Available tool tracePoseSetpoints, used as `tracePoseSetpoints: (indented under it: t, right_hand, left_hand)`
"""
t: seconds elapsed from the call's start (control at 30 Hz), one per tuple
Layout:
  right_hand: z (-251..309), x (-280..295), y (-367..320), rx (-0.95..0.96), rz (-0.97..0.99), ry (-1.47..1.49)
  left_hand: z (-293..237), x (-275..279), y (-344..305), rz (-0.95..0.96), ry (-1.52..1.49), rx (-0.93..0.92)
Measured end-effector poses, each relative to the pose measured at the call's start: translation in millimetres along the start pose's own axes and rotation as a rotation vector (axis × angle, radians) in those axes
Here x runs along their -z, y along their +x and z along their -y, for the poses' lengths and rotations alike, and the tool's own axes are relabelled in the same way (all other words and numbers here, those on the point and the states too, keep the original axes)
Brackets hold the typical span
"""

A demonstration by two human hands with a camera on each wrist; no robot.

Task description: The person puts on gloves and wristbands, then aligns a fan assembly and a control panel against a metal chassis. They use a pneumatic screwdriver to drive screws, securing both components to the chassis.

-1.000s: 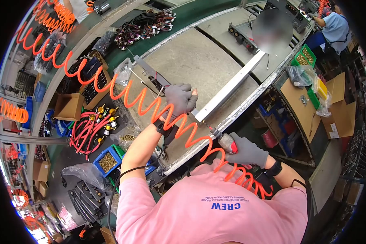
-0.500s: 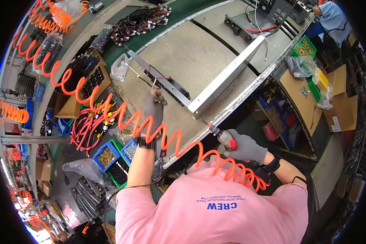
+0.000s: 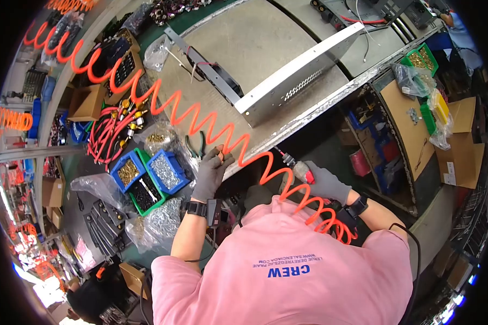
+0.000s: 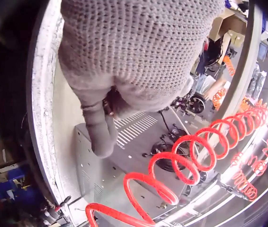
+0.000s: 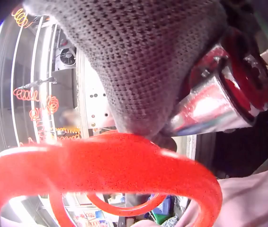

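Observation:
In the head view, my gloved left hand (image 3: 212, 176) is at the bench's front edge, fingers curled. In the left wrist view, small dark and coppery bits show between the fingers of that hand (image 4: 134, 61). My right hand (image 3: 329, 184) grips a red and silver driver (image 3: 302, 172), its bit pointing up towards the bench edge. Close up in the right wrist view, this hand (image 5: 138, 61) wraps the driver's shiny body (image 5: 205, 113). A pale metal panel (image 3: 309, 59) with slots stands on the bench, its near corner meeting a grey bar (image 3: 214, 78).
An orange coiled hose (image 3: 192, 122) crosses over the left forearm and bench. Blue bins of brass (image 3: 128, 172) and silver screws (image 3: 167, 172) lie at left, beside green pliers (image 3: 196, 145). Red cables (image 3: 108, 132) lie further left; another chassis (image 3: 358, 13) stands behind.
My left hand has come away from the grey bar, back towards the bench's front edge near the bins. The right hand still grips the driver. The head view has shifted.

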State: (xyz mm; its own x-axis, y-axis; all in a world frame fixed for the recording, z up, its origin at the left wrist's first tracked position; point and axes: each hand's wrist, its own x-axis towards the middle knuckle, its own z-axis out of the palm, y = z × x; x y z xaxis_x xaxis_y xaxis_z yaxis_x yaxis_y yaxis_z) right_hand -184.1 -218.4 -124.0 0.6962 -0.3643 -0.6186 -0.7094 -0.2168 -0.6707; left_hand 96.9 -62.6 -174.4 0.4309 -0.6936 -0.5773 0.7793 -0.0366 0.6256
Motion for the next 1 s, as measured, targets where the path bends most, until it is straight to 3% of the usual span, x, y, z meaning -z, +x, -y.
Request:
tracePoseSetpoints:
  t: [0.2, 0.27, 0.4, 0.47, 0.67, 0.8, 0.87, 0.9, 0.93, 1.0]
  right_hand:
    - [-17.4, 19.7, -2.9, 0.041, -0.048, 0.018]
    - [-17.3, 28.5, -6.7, 0.051, -0.034, -0.004]
    - [-23.1, 30.9, -13.3, 0.022, 0.000, -0.004]
    - [-27.0, 30.4, -14.3, 0.026, -0.002, 0.015]
    - [-34.0, 22.5, -18.1, 0.028, 0.071, -0.018]
    - [-40.0, 13.3, -10.5, 0.117, 0.083, -0.079]
    - [-28.9, 14.7, -8.8, 0.134, 0.099, -0.091]
    - [-20.4, 16.0, -10.0, 0.127, 0.112, -0.110]
    - [-15.0, 16.7, -10.3, 0.119, 0.126, -0.128]
    - [-14.7, 16.2, -6.5, 0.116, 0.145, -0.109]
  left_hand:
    - [34.4, 17.7, -17.6, -0.052, -0.143, 0.029]
    - [41.7, 15.3, -22.9, 0.046, -0.068, -0.074]
    - [58.3, 6.1, -34.3, -0.124, -0.210, -0.105]
    - [67.8, 10.9, -36.8, -0.123, -0.226, -0.118]
    - [83.4, 0.8, -28.6, -0.138, -0.309, -0.039]
    - [122.8, 3.0, 0.7, -0.002, -0.472, 0.108]
    - [131.4, -39.7, 8.5, -0.265, -0.547, 0.127]
    - [132.7, -37.0, 6.7, 0.022, -0.472, 0.189]
    - [130.6, -47.7, 11.0, 0.036, -0.344, 0.222]
    - [119.6, -59.9, 11.6, 0.230, -0.387, 0.282]
